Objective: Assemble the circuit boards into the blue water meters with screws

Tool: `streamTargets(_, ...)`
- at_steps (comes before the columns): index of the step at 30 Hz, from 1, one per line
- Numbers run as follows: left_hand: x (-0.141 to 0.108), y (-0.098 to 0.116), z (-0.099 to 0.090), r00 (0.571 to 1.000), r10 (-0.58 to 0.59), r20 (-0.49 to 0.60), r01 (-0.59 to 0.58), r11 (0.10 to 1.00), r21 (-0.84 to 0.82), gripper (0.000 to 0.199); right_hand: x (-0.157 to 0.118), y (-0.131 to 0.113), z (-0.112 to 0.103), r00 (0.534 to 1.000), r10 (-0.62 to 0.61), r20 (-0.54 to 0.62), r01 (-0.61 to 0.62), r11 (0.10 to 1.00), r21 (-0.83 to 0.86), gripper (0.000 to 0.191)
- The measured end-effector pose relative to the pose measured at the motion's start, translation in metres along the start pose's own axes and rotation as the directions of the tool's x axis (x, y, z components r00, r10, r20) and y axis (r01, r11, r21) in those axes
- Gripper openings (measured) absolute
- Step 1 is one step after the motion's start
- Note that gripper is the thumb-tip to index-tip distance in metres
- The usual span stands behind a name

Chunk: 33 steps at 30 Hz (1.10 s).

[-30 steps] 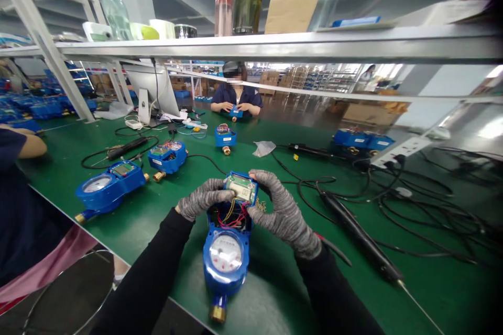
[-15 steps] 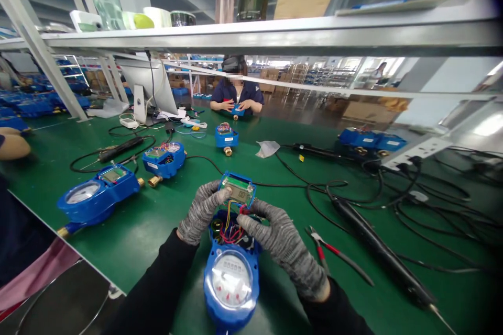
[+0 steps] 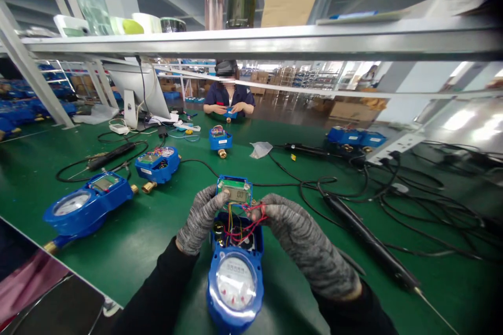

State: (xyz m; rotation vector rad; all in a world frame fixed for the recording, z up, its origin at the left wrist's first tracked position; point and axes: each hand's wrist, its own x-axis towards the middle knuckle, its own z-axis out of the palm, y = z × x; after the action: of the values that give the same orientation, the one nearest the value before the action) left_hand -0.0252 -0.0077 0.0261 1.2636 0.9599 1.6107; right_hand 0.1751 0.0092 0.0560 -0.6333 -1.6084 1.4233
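Note:
A blue water meter [image 3: 234, 285] with a round dial lies in front of me, its wiring box uncovered. My left hand [image 3: 200, 217], in a grey knit glove, grips the left edge of the display module [image 3: 236, 192], a blue frame with a green board and a small lit-digit screen. Yellow and red wires run from the module down into the box. My right hand [image 3: 293, 230], gloved alike, pinches red wires [image 3: 257, 215] at the module's lower right. Pliers [image 3: 349, 260] lie mostly hidden behind my right forearm.
More blue meters stand at left [image 3: 86, 201], beside it [image 3: 159, 163], and farther back [image 3: 220, 138]. A soldering iron [image 3: 369, 238] and tangled black cables [image 3: 424, 209] lie at right. A shelf [image 3: 251, 44] crosses overhead. A co-worker [image 3: 228, 97] sits opposite, holding a blue part.
My right hand has moved right and drawn the red wires out from the module's corner. My right forearm now covers most of the pliers. The left hand still grips the module.

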Motion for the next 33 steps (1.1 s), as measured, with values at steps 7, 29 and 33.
streamTargets(7, 0.003, -0.010, -0.003, 1.000, -0.010, -0.016, 0.009, 0.996, -0.088, 0.028, 0.004, 0.008, 0.000, 0.967, 0.165, 0.194, -0.228, 0.901, 0.370, 0.020)
streamTargets(29, 0.005, -0.008, -0.008, 0.994, -0.079, 0.079, 0.093, 0.977, -0.192, 0.035, 0.001, 0.002, -0.018, 0.869, -0.480, 0.117, 0.337, 0.403, -0.851, 0.053)
streamTargets(33, 0.004, -0.008, -0.009, 0.983, -0.101, 0.152, 0.130, 0.972, -0.194, 0.037, 0.013, 0.026, -0.019, 0.916, -0.369, 0.158, 0.358, 0.570, -0.740, 0.072)
